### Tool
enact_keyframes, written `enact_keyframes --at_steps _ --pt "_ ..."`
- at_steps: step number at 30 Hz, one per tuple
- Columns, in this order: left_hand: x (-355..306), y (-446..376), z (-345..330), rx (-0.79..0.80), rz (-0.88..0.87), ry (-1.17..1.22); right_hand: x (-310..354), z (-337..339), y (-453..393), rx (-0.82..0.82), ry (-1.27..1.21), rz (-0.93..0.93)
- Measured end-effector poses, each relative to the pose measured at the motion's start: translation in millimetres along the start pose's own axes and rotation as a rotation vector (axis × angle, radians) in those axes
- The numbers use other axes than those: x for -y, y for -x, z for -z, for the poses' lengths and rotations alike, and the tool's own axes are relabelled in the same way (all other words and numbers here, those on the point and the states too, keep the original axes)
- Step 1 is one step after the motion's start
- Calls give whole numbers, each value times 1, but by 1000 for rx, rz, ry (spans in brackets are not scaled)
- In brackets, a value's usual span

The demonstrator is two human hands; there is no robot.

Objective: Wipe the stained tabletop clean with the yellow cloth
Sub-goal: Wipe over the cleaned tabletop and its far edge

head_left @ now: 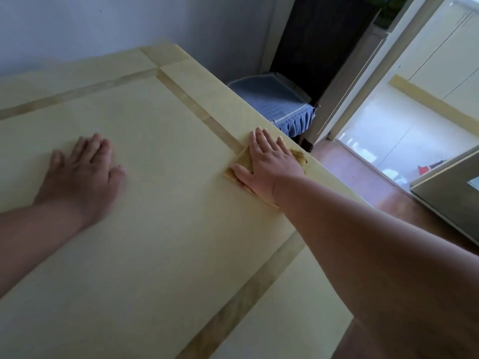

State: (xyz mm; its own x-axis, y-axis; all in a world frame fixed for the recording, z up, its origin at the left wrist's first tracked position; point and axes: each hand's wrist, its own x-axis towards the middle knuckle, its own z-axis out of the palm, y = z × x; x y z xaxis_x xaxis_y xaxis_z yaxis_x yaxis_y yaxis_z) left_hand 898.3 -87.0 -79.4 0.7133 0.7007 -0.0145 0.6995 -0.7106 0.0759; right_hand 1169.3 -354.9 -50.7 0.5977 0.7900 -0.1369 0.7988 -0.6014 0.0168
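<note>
Your right hand (269, 164) presses flat on the cloth (242, 161) at the table (155, 229) edge, left hand (85, 167) flat, empty. No stains visible; likely near finished.

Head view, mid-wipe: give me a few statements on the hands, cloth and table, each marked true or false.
1. The right hand presses flat on the yellow cloth. True.
2. The cloth lies at the middle of the tabletop. False: it is near the table's right edge, over the darker inlay strip.
3. The left hand rests flat on the bare tabletop, apart from the cloth. True.
4. The left hand holds a spray bottle. False: it holds nothing.
5. A chair with a blue cover stands beyond the right edge. True.
</note>
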Motion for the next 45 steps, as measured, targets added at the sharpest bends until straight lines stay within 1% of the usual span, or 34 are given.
enact_keyframes --at_steps 5,7,11,14,17,21,26,28,32,34,39,45 --pt "0 0 -2 -25 -3 -2 -35 -7 50 11 -14 -110" --pt "-2 -1 -3 -41 -31 -14 -49 -9 75 11 -21 -149" --pt "-22 1 11 -8 -39 -36 -70 -15 114 13 -25 -207" --pt "-39 22 15 23 -133 121 -83 -19 141 17 -32 -246" --pt "-26 47 2 42 -263 120 -95 -25 167 35 -42 -257" --pt "-4 67 -5 27 -275 40 -101 -26 179 54 -41 -252" --pt "-11 76 -2 18 -271 8 -101 -24 170 56 -47 -273" --pt "-12 76 1 14 -260 0 -97 -23 163 53 -69 -342" --pt "-16 77 4 15 -253 -16 -83 -21 143 40 -126 -539" --pt "-18 76 7 19 -254 -23 -79 -21 138 32 -132 -597" --pt "-19 77 8 25 -255 -46 -59 -20 141 29 -143 -670" --pt "-21 80 11 41 -254 -57 8 -18 152 35 -162 -719"
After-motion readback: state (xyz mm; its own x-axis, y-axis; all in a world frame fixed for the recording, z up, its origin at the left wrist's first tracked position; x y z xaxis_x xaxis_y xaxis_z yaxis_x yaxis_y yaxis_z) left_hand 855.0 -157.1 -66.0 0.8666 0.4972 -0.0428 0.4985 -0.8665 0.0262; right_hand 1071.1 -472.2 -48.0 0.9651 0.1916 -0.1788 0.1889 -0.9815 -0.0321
